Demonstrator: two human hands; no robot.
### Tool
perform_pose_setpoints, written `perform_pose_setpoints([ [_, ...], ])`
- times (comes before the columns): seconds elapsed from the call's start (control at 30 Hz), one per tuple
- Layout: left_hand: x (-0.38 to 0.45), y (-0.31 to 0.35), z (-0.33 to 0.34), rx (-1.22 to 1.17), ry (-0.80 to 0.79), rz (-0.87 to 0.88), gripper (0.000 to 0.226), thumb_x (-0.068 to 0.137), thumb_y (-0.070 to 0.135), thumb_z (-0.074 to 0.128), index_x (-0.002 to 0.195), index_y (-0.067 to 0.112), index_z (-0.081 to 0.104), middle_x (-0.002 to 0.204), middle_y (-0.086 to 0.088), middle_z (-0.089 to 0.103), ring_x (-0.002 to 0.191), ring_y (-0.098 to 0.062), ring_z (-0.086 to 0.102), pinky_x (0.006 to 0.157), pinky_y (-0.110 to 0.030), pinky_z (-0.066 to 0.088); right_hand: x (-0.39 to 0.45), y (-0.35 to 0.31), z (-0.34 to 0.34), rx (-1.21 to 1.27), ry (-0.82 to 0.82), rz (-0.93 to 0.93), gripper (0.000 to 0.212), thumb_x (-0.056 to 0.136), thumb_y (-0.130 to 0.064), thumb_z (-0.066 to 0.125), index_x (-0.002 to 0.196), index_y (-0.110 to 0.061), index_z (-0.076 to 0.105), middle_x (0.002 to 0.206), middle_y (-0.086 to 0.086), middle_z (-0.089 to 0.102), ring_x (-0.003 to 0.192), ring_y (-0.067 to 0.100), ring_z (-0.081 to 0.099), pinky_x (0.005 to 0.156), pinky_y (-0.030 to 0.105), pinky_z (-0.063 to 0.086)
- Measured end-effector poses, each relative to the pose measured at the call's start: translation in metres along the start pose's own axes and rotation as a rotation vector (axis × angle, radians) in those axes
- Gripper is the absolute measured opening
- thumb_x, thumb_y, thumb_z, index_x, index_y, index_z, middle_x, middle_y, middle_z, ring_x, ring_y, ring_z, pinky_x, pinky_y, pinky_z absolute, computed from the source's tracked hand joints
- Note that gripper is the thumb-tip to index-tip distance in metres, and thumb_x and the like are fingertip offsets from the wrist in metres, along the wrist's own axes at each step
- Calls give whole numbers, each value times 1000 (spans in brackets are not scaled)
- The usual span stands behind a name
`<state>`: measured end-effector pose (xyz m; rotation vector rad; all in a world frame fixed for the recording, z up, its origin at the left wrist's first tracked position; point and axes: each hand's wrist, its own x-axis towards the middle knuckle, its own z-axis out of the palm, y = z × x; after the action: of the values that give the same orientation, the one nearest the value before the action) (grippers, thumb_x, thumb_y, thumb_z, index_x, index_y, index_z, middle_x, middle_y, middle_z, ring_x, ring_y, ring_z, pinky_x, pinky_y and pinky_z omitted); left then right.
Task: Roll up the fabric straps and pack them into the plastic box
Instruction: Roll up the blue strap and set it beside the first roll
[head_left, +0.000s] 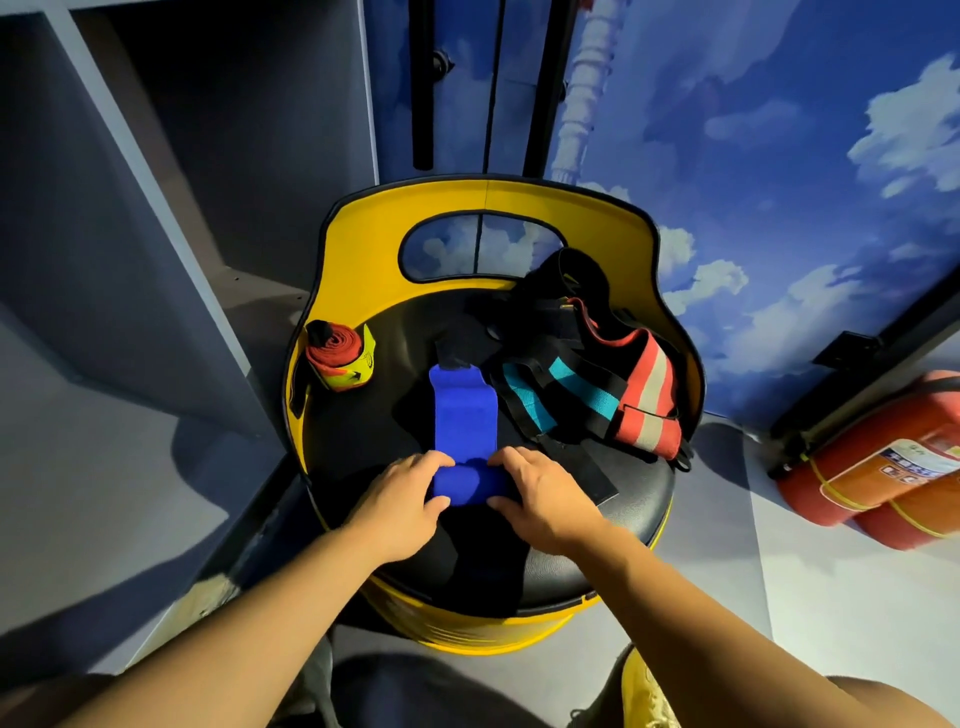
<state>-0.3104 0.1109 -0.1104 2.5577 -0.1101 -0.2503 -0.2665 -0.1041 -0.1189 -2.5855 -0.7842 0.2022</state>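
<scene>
A blue fabric strap lies flat on the black seat of a yellow barrel chair, its near end wound into a short roll. My left hand and my right hand grip that roll from either side, thumbs underneath and fingers curled over the top. A rolled red and yellow strap stands at the seat's left edge. A loose heap of straps, black with teal and coral with pale stripes, lies at the back right. No plastic box is in view.
The chair's yellow backrest curves round the rear of the seat. Two red fire extinguishers lie on the floor to the right. Grey cabinet panels stand to the left. A sky-printed wall fills the right.
</scene>
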Motion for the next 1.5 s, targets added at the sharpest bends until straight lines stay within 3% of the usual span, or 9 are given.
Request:
perform_pose_setpoints([
  [0.27, 16, -2, -3, -8, -4, -72, 54, 102, 31, 53, 153, 22, 38, 140, 8, 35, 134, -14, 35, 113, -33, 36, 15, 0, 5, 15, 50, 35, 51, 98, -32, 58, 145, -15, 47, 134, 2, 49, 121, 18, 49, 107, 34, 44],
  [0.43, 21, -6, -8, -104, 115, -38, 21, 98, 28, 60, 117, 31, 52, 120, 9, 58, 113, -15, 54, 95, -37, 49, 20, 4, 8, 47, 162, 22, 29, 101, -32, 54, 125, -16, 54, 113, 3, 65, 98, 18, 59, 87, 38, 52],
  [0.5, 20, -7, -6, -36, 194, 12, 15, 99, 30, 59, 113, 27, 59, 113, 8, 63, 106, -17, 57, 89, -37, 51, 20, 5, 14, -22, 204, -18, 29, 103, -32, 48, 124, -13, 58, 122, 5, 64, 103, 20, 59, 89, 39, 53],
  [0.6, 18, -6, -3, 31, 279, 87, 24, 98, 30, 61, 117, 17, 67, 118, 5, 64, 109, -19, 59, 93, -34, 51, 18, 5, 15, -106, 220, -64, 39, 100, -34, 46, 130, -12, 57, 139, 4, 54, 122, 23, 53, 100, 39, 49],
  [0.73, 14, -1, 3, 138, 132, 55, 56, 90, 38, 71, 137, 17, 50, 140, 7, 49, 129, -15, 47, 109, -32, 42, 14, 3, 9, -136, 94, -35, 64, 86, -40, 57, 143, -13, 47, 145, 3, 49, 132, 22, 45, 110, 40, 42],
  [0.93, 10, 10, 3, 285, 149, 20, 46, 91, 27, 70, 129, 22, 44, 132, 4, 55, 120, -16, 51, 108, -33, 39, 8, -11, 6, -192, 114, -25, 53, 87, -26, 71, 134, -17, 50, 131, 3, 59, 118, 24, 55, 106, 37, 42],
  [1.17, -8, 6, -12, 69, -23, -69, 44, 92, 36, 69, 124, 33, 38, 117, 1, 59, 110, -20, 57, 94, -34, 50, 0, -12, -10, -127, -59, 34, 52, 91, -38, 64, 136, -21, 44, 131, 1, 58, 118, 21, 52, 105, 36, 38],
  [1.4, 12, 6, -12, -188, -70, -225, 47, 99, 31, 60, 143, 24, 43, 144, -1, 49, 133, -21, 46, 105, -36, 41, 15, -8, -6, 144, -52, 169, 52, 97, -33, 58, 145, -18, 46, 136, 5, 42, 123, 23, 51, 107, 29, 41],
  [1.5, 24, 7, -8, -339, -17, -349, 50, 100, 30, 58, 148, 24, 44, 148, -3, 48, 135, -23, 47, 107, -37, 41, 22, -10, 0, 312, 10, 287, 50, 100, -29, 57, 147, -14, 46, 136, 9, 50, 126, 24, 53, 106, 26, 39],
])
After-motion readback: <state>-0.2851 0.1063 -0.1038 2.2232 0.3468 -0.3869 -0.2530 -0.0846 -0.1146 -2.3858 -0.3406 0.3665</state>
